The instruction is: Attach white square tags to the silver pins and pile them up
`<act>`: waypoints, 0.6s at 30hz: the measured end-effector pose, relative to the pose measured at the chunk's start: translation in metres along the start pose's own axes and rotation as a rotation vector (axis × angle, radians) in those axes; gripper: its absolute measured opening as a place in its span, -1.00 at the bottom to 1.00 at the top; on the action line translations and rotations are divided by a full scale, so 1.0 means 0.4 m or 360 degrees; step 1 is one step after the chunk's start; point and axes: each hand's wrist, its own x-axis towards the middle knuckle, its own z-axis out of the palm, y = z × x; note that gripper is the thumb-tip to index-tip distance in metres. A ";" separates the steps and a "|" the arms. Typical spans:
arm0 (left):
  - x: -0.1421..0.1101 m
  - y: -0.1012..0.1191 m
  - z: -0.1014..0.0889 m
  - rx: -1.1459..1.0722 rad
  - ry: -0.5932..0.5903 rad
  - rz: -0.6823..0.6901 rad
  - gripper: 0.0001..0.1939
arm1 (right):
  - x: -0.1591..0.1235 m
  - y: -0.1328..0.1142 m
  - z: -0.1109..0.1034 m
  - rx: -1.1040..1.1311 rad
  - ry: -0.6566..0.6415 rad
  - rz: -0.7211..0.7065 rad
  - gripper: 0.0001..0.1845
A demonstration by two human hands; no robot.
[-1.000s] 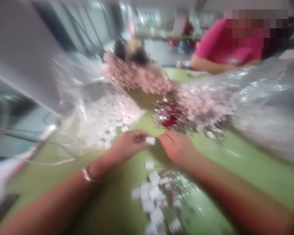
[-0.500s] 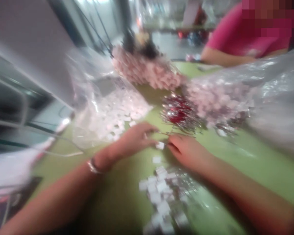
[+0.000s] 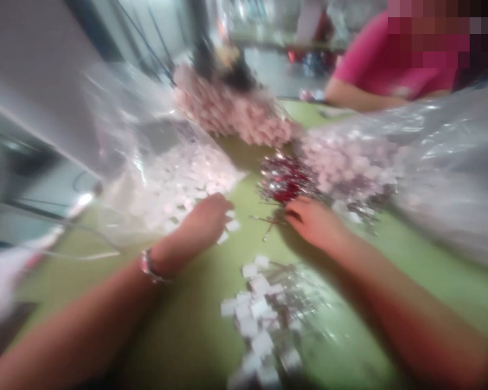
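Note:
My left hand [image 3: 209,216] is low over the table at the edge of a loose spread of small white pieces [image 3: 232,225]. Its fingers are curled down and pressed together, and blur hides what is between them. My right hand [image 3: 315,219] is closed, with its fingertips at the end of a thin wire-like stem [image 3: 264,219]. Just beyond that hand lies a bundle of red and silver stems [image 3: 287,179]. Nearer to me, between my forearms, is a pile of thin stems with white square pieces [image 3: 260,309] at their ends.
A clear plastic bag [image 3: 126,162] lies behind my left hand. Pink bunches [image 3: 236,108] lie at the back; paler pink ones [image 3: 350,162] lie beside large plastic wrapping [image 3: 451,179] on the right. Across the green table [image 3: 179,336], a person in a pink top [image 3: 398,70] leans on the edge.
My left hand has moved left, away from my right hand, to the loose white pieces. The white piece between my hands is gone from there. My right hand has shifted slightly toward the red bundle.

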 end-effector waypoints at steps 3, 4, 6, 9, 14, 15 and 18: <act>0.002 -0.002 -0.001 -0.0057 0.0016 -0.0140 -0.74 | 0.002 -0.022 0.027 -0.0114 -0.0062 0.0029 -0.83; 0.003 -0.003 -0.002 -0.0093 0.0032 -0.0169 -0.75 | 0.003 -0.027 0.034 -0.0127 -0.0074 0.0025 -0.82; 0.006 -0.005 -0.003 -0.0192 0.0086 -0.0169 -0.76 | 0.003 -0.032 0.038 -0.0125 -0.0079 -0.0003 -0.81; 0.009 -0.012 -0.005 -0.0516 0.0215 -0.0211 -0.69 | -0.001 -0.033 0.027 -0.0051 0.0007 0.0017 -0.83; 0.000 0.001 -0.019 -0.1375 0.0073 -0.0307 -0.61 | -0.027 -0.063 -0.005 0.0377 0.0131 0.0018 -0.87; -0.003 0.011 -0.023 -0.1549 0.0016 -0.0329 -0.63 | -0.033 -0.073 -0.007 0.0473 0.0143 -0.0041 -0.88; -0.011 0.048 -0.032 -0.2112 -0.0085 -0.0496 -0.69 | -0.050 -0.103 -0.008 0.0713 0.0166 -0.0208 -0.88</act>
